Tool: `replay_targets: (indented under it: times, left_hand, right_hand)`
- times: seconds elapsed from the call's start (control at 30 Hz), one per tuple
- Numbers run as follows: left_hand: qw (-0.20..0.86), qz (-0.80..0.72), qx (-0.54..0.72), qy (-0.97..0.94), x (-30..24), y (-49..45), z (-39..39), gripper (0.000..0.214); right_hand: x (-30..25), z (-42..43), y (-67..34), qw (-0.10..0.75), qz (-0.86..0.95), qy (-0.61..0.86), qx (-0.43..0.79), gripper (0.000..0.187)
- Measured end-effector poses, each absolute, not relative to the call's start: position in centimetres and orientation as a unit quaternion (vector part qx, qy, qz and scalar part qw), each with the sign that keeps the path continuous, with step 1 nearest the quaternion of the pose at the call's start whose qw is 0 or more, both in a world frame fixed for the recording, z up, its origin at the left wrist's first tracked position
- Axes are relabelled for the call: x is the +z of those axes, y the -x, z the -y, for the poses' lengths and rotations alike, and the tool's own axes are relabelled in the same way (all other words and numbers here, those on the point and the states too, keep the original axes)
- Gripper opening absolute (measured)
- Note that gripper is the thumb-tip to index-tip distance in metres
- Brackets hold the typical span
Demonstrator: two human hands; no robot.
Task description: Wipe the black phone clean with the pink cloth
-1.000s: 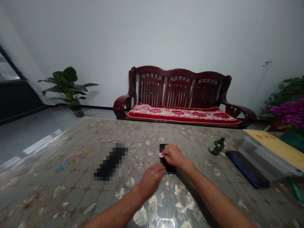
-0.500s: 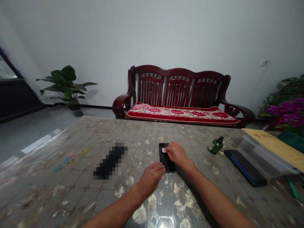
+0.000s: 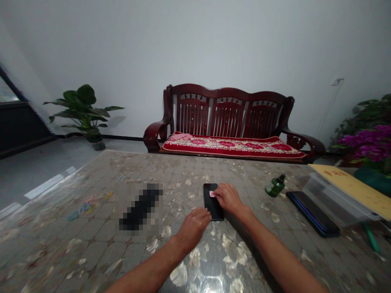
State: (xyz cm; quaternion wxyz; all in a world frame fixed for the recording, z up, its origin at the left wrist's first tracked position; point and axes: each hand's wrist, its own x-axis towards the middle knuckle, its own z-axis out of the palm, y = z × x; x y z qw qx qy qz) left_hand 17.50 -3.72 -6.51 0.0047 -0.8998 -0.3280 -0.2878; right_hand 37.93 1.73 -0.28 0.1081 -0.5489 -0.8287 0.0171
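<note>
A black smartphone [image 3: 217,212] lies flat on the table in front of me, its screen facing up. My right hand [image 3: 228,197] is over its right side, fingers closed on a small pink cloth [image 3: 212,194] that touches the upper part of the screen. At the phone's lower left edge, my left hand [image 3: 194,224] rests with bent fingers held together, gripping that edge against the table. Part of the phone's right side is hidden beneath my right hand.
Left of my hands lies a dark pixelated object [image 3: 141,207], with several coloured bands [image 3: 88,204] beyond it. To the right are a green spray bottle [image 3: 275,186], a dark phone-like slab [image 3: 313,213] and a clear plastic box [image 3: 331,201]. A wooden bench [image 3: 230,118] stands behind the table.
My right hand and the pink cloth have shifted slightly to the right and downward on the phone's screen. My left hand keeps its place at the phone's edge. The camera view has turned slightly.
</note>
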Motion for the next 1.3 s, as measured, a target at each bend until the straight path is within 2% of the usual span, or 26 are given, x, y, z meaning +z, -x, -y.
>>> replay_targets:
  times: [0.13, 0.3, 0.5, 0.7, 0.9, 1.1, 1.3]
  left_hand:
    - [0.004, 0.327, -0.286, 0.900, -6.7, -17.5, 3.6, 0.025]
    - [0.015, 0.318, -0.301, 0.899, -6.7, -17.5, 3.5, 0.022]
    - [0.004, 0.321, -0.298, 0.899, -6.7, -17.5, 3.6, 0.021]
    - [0.016, 0.322, -0.306, 0.896, -6.8, -17.5, 3.6, 0.022]
    - [0.020, 0.320, -0.300, 0.898, -6.8, -17.5, 3.6, 0.022]
    - [0.017, 0.318, -0.302, 0.898, -7.1, -17.3, 3.4, 0.023]
    - [-0.004, 0.315, -0.299, 0.901, -6.4, -17.4, 3.6, 0.021]
  right_hand:
    - [-0.3, -1.2, -38.2, 0.106, 0.858, 0.502, 0.040, 0.024]
    - [0.2, -1.1, -38.4, 0.103, 0.822, 0.559, 0.028, 0.028]
    - [0.4, -0.3, -38.7, 0.094, 0.849, 0.517, 0.058, 0.026]
    - [0.2, -0.3, -38.5, 0.095, 0.819, 0.565, 0.038, 0.028]
    - [0.3, 0.3, -38.3, 0.087, 0.843, 0.525, 0.075, 0.024]
    - [-0.3, -0.2, -37.6, 0.111, 0.821, 0.559, 0.034, 0.026]
    - [-0.1, 0.8, -37.3, 0.114, 0.861, 0.494, 0.046, 0.025]
